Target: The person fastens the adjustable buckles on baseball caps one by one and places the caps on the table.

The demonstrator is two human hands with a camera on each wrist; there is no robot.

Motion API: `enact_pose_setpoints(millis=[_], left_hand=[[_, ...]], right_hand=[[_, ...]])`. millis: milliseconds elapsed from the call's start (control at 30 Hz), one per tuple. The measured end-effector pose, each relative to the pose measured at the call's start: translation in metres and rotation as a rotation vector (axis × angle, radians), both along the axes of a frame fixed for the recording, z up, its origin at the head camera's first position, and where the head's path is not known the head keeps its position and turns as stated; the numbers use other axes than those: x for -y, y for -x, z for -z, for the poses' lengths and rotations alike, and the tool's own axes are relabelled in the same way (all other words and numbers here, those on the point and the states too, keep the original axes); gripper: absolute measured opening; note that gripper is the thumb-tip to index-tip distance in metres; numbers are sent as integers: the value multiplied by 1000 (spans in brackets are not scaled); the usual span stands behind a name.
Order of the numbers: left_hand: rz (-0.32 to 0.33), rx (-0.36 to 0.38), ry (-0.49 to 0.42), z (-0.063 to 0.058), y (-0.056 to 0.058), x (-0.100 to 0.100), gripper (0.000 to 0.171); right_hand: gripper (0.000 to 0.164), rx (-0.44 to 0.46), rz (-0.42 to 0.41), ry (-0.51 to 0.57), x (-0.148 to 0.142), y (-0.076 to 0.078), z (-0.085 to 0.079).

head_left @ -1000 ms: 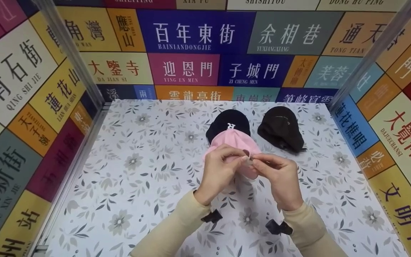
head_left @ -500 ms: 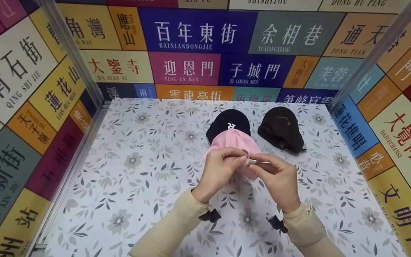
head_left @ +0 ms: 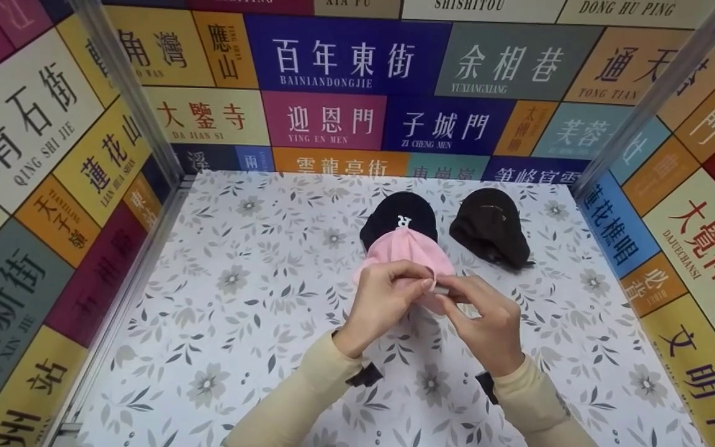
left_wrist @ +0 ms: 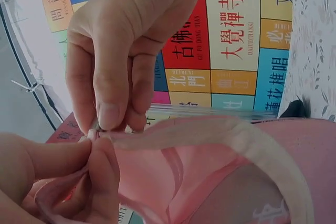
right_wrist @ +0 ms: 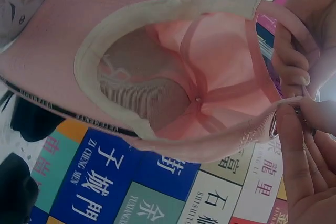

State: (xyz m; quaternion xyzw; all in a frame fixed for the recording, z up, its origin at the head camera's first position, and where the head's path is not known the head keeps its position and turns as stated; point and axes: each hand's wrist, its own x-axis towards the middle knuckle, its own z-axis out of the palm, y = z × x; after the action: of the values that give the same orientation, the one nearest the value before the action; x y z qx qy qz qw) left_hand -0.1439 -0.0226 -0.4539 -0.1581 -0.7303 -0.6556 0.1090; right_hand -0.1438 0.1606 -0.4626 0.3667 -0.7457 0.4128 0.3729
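Observation:
Both hands work at the back strap of a pink baseball cap (head_left: 404, 245). My left hand (head_left: 382, 304) pinches one part of the strap between thumb and fingers. Close beside it, my right hand (head_left: 488, 323) pinches the other part, by a small metal buckle (right_wrist: 273, 124). In the right wrist view the inside of the cap faces the camera, with its cream sweatband (right_wrist: 86, 56) and a strap loop (right_wrist: 296, 24) near the left hand. Fingers hide much of the strap ends. In the left wrist view the fingertips of both hands meet at the strap.
Just behind the pink cap lies a black cap (head_left: 398, 211) with a white letter. A dark brown cap (head_left: 491, 226) lies to its right. The table (head_left: 270, 347) has a floral cover, and walls with colourful sign panels (head_left: 345, 59) enclose its back and sides.
The right hand has shifted slightly down and right, its thumb and fingers moving along the strap. The left hand keeps its pinch nearly in place. The other caps lie unmoved.

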Motion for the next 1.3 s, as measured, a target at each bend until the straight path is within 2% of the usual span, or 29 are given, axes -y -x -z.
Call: enact_pose_setpoints(millis=[67,233,300,367,500,733,900,967,1067,1300], left_hand=[[8,-64,59,0,-1,1,6],[13,-283,223,-2,-2,4,9],[33,-327,260,-3,-2,6,13],[59,-336,270,-4,-2,7,16],[80,-267,223,-5,0,8,19],[96,4,-43,-3,1,6,13],[164,111,-190,-3,0,4,12],[178,130,-227,-2,-1,2,12],[167,137,-242,-2,-2,0,11],[46,70,-159,-1,-5,-5,6]], right_hand=[[38,13,-4,-9,0,-5,-6],[41,83,-34,-60,-4,-10,-17],[43,100,-44,-92,-6,-8,-17],[44,106,-49,-126,-9,-5,-15],[45,131,-61,-142,-13,-3,-13],[38,174,-42,-63,-8,-12,-26],[37,199,-55,28,-2,-19,-35],[36,211,-62,52,-1,-19,-36],[34,233,-68,77,1,-19,-35],[33,251,-64,119,4,-21,-34]])
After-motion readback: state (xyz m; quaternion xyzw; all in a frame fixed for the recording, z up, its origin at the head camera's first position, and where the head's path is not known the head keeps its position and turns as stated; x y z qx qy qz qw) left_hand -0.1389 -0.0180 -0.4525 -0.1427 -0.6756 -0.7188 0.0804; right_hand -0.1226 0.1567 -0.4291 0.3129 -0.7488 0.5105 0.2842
